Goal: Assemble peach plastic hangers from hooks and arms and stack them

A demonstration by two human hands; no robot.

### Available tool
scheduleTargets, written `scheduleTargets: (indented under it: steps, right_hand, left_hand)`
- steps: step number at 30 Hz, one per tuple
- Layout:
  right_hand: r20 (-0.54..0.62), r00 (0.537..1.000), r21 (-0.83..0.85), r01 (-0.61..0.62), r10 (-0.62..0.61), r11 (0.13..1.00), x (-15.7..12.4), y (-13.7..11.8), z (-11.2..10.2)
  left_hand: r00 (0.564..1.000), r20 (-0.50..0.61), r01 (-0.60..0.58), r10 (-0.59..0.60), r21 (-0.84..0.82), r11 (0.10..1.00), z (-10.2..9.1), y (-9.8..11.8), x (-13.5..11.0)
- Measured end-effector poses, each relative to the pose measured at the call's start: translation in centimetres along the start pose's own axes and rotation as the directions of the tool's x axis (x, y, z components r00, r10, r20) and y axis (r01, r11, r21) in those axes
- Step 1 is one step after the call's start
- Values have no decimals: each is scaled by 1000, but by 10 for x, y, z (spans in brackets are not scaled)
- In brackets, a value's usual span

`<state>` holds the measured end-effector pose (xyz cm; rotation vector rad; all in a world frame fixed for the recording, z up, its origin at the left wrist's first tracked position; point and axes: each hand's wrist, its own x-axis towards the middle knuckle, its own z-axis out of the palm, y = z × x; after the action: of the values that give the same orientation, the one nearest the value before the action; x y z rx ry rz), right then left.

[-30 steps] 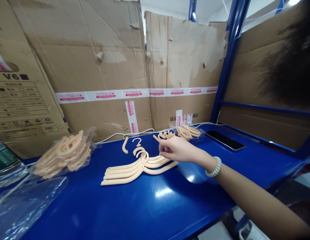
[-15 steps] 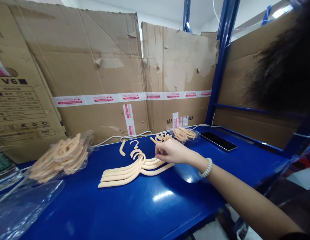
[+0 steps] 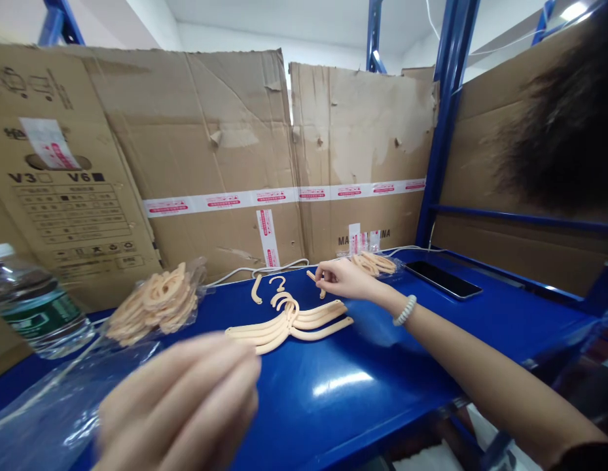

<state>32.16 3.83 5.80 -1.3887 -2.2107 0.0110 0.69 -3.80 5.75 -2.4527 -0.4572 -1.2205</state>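
Note:
My right hand (image 3: 340,278), with a beaded bracelet at the wrist, reaches to the back of the blue table. Its fingertips are pinched together beside a small beige hanger piece (image 3: 311,275); what they grip is hidden. My left hand (image 3: 178,405) is large and blurred at the lower left, fingers curled and fingertips out of sight. Between the hands lies a stack of beige folding hangers (image 3: 264,332), arms spread and hooks pointing backward. Behind it rest a loose hook (image 3: 277,282) and a short curved arm piece (image 3: 256,289).
Bagged beige hanger parts (image 3: 159,304) lie at left, with more (image 3: 375,263) behind my right hand. A water bottle (image 3: 36,307), clear plastic (image 3: 53,405) and a black phone (image 3: 444,280) are on the table. Cardboard (image 3: 225,150) lines the back; a person's hair (image 3: 563,124) shows at right.
My left hand has come into view at the lower left. My right hand has moved slightly back, now covering the small hooks there. The view has shifted left.

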Motion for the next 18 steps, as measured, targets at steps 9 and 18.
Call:
scheduleTargets:
  steps: [9,18]
  right_hand:
    - [336,941,-124,94,-47,988,90,-8,28]
    - [473,878,3,85,-76,996,122,3,72]
  left_hand:
    - [628,666,293,-402,276,915,95,-123,43]
    - [586,726,356,-360,169,919,124,-148,24]
